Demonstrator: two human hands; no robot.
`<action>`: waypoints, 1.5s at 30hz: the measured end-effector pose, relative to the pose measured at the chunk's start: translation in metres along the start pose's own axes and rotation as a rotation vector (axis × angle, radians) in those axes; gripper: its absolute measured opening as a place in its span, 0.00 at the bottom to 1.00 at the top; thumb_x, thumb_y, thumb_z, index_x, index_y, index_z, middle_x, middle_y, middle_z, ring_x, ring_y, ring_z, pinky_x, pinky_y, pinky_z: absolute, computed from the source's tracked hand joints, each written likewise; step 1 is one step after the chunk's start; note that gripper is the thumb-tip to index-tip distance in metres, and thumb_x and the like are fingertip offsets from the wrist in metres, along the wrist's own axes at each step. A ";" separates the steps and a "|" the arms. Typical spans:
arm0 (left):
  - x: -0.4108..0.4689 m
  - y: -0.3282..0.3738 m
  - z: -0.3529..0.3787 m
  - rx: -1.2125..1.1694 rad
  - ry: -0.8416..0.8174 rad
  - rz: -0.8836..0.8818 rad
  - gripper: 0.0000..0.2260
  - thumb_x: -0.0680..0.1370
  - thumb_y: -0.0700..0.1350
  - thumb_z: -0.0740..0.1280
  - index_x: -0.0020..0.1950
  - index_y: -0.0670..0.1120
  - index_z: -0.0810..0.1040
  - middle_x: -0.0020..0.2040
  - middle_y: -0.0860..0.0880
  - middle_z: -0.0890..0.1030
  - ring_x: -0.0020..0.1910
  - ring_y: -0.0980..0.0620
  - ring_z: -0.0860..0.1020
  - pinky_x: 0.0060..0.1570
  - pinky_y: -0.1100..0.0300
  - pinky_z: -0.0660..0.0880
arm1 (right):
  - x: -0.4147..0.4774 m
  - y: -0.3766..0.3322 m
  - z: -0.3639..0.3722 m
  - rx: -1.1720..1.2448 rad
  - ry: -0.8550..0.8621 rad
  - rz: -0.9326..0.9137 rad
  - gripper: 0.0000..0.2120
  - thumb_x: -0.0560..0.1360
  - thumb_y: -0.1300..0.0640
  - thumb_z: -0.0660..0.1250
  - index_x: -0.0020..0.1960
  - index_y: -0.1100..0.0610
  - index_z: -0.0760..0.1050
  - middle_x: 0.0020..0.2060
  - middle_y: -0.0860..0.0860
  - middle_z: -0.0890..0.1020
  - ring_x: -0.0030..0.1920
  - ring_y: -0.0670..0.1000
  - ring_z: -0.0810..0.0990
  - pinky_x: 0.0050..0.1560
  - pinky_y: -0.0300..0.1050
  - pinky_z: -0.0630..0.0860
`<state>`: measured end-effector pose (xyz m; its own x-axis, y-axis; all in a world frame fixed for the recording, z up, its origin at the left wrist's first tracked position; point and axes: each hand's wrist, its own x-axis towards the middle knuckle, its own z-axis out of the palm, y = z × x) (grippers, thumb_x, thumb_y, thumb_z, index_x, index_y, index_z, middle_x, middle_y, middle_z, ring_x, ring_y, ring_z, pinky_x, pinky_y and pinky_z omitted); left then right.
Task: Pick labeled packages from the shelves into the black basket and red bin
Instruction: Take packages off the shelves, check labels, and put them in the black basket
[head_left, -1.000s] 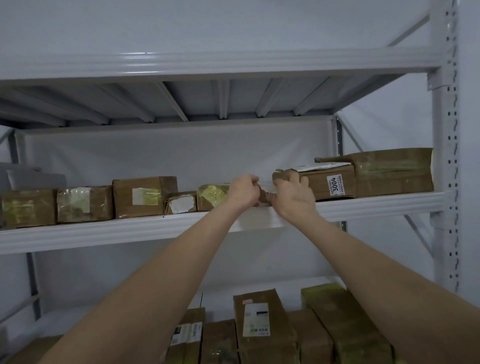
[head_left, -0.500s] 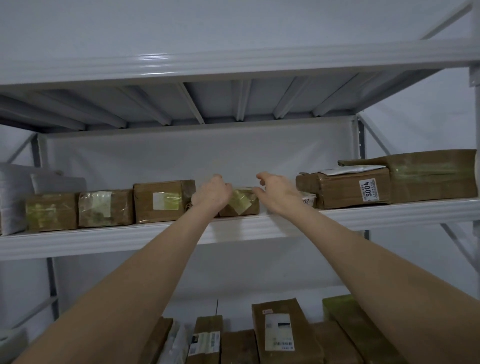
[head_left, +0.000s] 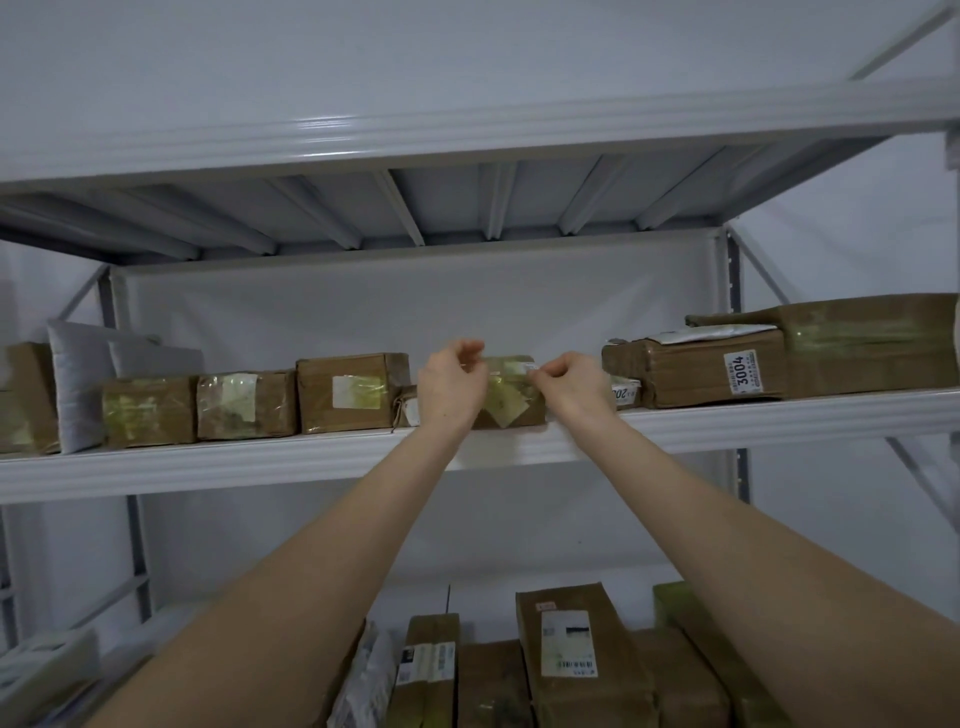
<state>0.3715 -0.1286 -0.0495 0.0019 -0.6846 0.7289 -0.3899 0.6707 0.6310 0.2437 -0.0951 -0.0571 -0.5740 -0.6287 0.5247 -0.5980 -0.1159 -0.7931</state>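
Shelf job: I think the step now is getting the small package (head_left: 511, 397) off the middle shelf (head_left: 311, 457). I would hold both top corners tight, tip it toward me, then lift it out slowly so it does not bump the things beside it.
Left boxes: a row of taped boxes (head_left: 244, 405) stands along the shelf. A little parcel tied with string (head_left: 408, 410) sits just beside the left hand, so I would watch that side.
Left hand (head_left: 452, 387): the arm reaches up and forward. The fingers are curled in and pinch the top left corner of the small package.
Small package: it stands on the shelf, near the front edge, between the two hands. It is brown with shiny yellow tape.
Right hand (head_left: 574, 387): this arm reaches up too. The fingers are bent and pinch the top right corner. It is a bit blurry there.
Right boxes: a small labelled packet (head_left: 626, 395) lies just beside the right hand, then the box marked 3004 (head_left: 696, 369).
Black basket and red bin: I cannot see them.
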 end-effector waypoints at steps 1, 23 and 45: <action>-0.002 -0.001 -0.003 -0.046 0.004 -0.038 0.14 0.76 0.41 0.67 0.62 0.46 0.77 0.58 0.49 0.80 0.54 0.52 0.78 0.51 0.63 0.71 | -0.002 0.001 -0.005 0.035 -0.010 0.015 0.05 0.73 0.50 0.70 0.47 0.49 0.77 0.52 0.50 0.82 0.55 0.54 0.79 0.52 0.45 0.72; -0.045 0.011 -0.027 -0.488 -0.137 -0.306 0.22 0.72 0.27 0.65 0.64 0.41 0.74 0.62 0.46 0.78 0.60 0.48 0.77 0.61 0.52 0.75 | -0.052 0.000 -0.028 0.221 -0.063 -0.143 0.11 0.73 0.50 0.70 0.53 0.48 0.72 0.52 0.49 0.80 0.52 0.51 0.79 0.54 0.51 0.76; 0.012 -0.020 -0.040 0.393 -0.103 0.216 0.24 0.77 0.30 0.58 0.71 0.43 0.69 0.69 0.45 0.72 0.67 0.47 0.70 0.64 0.57 0.67 | -0.001 -0.009 0.006 -0.949 -0.053 -0.453 0.16 0.80 0.55 0.56 0.66 0.44 0.70 0.63 0.52 0.75 0.66 0.59 0.66 0.68 0.58 0.58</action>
<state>0.4160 -0.1388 -0.0430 -0.2017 -0.5788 0.7901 -0.6912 0.6557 0.3039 0.2530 -0.0979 -0.0523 -0.1761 -0.7128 0.6789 -0.9565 0.2870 0.0532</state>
